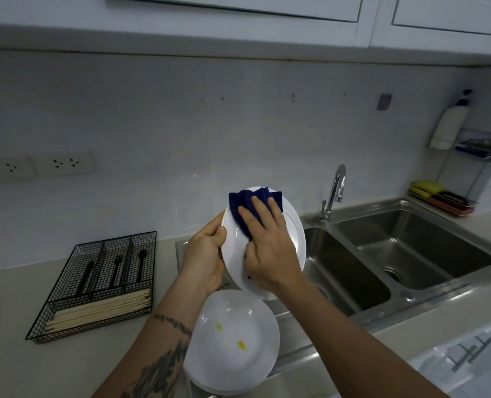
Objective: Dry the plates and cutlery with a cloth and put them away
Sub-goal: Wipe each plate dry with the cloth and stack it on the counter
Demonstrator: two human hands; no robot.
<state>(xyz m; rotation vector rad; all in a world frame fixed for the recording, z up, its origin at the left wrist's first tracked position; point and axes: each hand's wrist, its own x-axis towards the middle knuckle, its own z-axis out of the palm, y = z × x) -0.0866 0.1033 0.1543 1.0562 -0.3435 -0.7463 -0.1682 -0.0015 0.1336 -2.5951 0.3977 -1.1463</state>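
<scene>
My left hand (pixel 206 254) grips the left rim of a white plate (pixel 294 225), held tilted on edge above the sink's drainboard. My right hand (pixel 267 239) lies flat on the plate's face, fingers straight, pressing a dark blue cloth (pixel 244 202) against it. Below them a stack of white plates (pixel 232 340) lies by the counter's front edge; the top one carries two small yellow spots. A black wire cutlery tray (pixel 66 320) on the left counter holds black spoons and forks in its upper compartments and pale chopsticks in its front one.
A steel double sink (pixel 411 248) with a chrome tap (pixel 336 188) fills the right side. A wall rack (pixel 480 147) at far right holds a white pump bottle; sponges sit below it. Wall sockets (pixel 37 165) are at left. White cupboards hang overhead.
</scene>
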